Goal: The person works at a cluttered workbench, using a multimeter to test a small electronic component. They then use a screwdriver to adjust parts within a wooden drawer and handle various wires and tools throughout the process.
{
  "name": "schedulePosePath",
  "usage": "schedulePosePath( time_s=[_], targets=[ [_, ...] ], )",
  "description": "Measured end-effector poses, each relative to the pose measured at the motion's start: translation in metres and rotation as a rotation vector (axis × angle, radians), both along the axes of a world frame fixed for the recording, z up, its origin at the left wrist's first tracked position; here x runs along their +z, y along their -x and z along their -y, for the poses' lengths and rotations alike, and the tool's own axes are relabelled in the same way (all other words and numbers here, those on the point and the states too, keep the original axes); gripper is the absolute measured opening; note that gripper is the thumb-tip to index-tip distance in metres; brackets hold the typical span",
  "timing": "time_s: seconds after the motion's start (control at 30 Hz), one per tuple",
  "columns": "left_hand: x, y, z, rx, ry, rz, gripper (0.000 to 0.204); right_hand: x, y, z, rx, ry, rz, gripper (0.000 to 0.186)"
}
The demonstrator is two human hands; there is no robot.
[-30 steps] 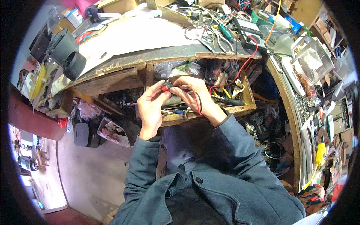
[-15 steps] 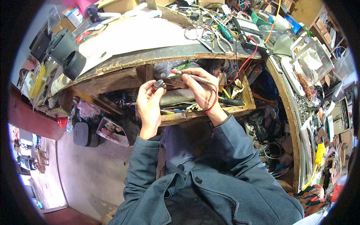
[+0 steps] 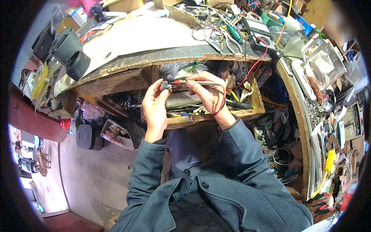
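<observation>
My left hand (image 3: 154, 108) is closed, pinching a small black-and-red switch (image 3: 166, 86) between thumb and fingertips; metal pins show on its right side. My right hand (image 3: 208, 96) grips a red-tipped test probe (image 3: 179, 82) much like a pen, its tip pointing left, close to the switch. Whether the tip touches a pin is too small to tell, and I cannot make out whether a second probe is in that hand. A red lead (image 3: 253, 69) loops past my right wrist and also runs up to a multimeter (image 3: 259, 33) on the bench. Both hands are above an open drawer (image 3: 232, 115).
Scissors (image 3: 208, 36), pliers (image 3: 233, 44) and a green-handled screwdriver (image 3: 234, 33) lie on the bench (image 3: 154, 54) beyond the drawer. Tools and a plastic bag fill the drawer. Dark round containers (image 3: 77, 63) stand at the bench's left end. Clutter covers the right-hand side bench (image 3: 305, 143).
The probe tip has dropped and now lies level with the switch, nearer to it. My left fingers have turned the switch so that its pins face the probe.
</observation>
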State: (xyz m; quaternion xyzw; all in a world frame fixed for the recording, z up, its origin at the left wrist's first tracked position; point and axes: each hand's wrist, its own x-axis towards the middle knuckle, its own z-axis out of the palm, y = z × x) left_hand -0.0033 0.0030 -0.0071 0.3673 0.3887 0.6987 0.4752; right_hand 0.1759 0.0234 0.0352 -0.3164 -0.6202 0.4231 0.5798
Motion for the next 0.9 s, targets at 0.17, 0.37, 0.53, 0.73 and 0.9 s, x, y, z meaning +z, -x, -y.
schedulePosePath(
  time_s=[0.17,0.37,0.53,0.73,0.9],
  targets=[
    [0.0010,-0.0003,0.0011,0.007,-0.006,-0.011,0.039,0.0011,0.0023,0.0004,0.015,0.018,0.009,0.015],
    [-0.0028,0.0005,-0.0003,0.004,-0.015,0.015,0.038,0.0040,0.0032,0.0024,-0.004,0.054,-0.003,0.015],
    [-0.0016,0.0005,0.0005,0.000,-0.018,-0.001,0.039,-0.0012,0.0017,-0.0018,0.018,0.033,0.032,0.016],
    [-0.0024,0.0022,-0.0006,-0.004,0.008,0.001,0.040,0.0018,0.0028,-0.0005,0.034,0.063,0.036,0.015],
    [-0.0040,0.0022,-0.0009,0.007,0.001,0.009,0.039,0.0015,0.0037,-0.0003,0.025,0.014,0.063,0.016]
  ],
)
